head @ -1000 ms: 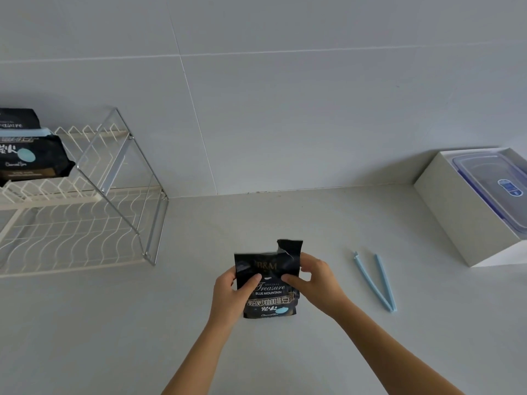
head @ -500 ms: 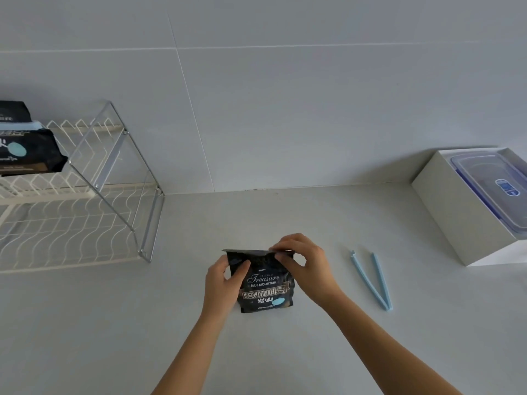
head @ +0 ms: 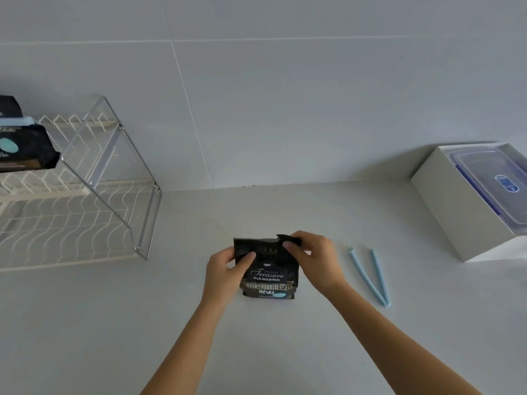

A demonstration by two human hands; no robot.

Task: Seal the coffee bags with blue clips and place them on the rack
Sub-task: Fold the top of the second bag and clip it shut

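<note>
A black coffee bag (head: 269, 276) stands on the white counter, held by both hands. My left hand (head: 225, 269) grips its upper left edge, thumb on the front. My right hand (head: 313, 258) pinches the folded top right corner. An open blue clip (head: 369, 275) lies on the counter just right of my right hand, its two arms spread in a V. On the left, a white wire rack (head: 77, 195) holds another black coffee bag (head: 24, 148) on its upper shelf, with a blue clip across its top.
A white box (head: 456, 206) with a clear, blue-rimmed plastic container (head: 493, 181) in it sits at the right by the tiled wall. The rack's lower shelf shows bare wire. Counter surface spreads in front of and left of the bag.
The bag's top flap, upright a second ago, was folded down; my right hand moved from its front to the folded top corner. The view shifted slightly.
</note>
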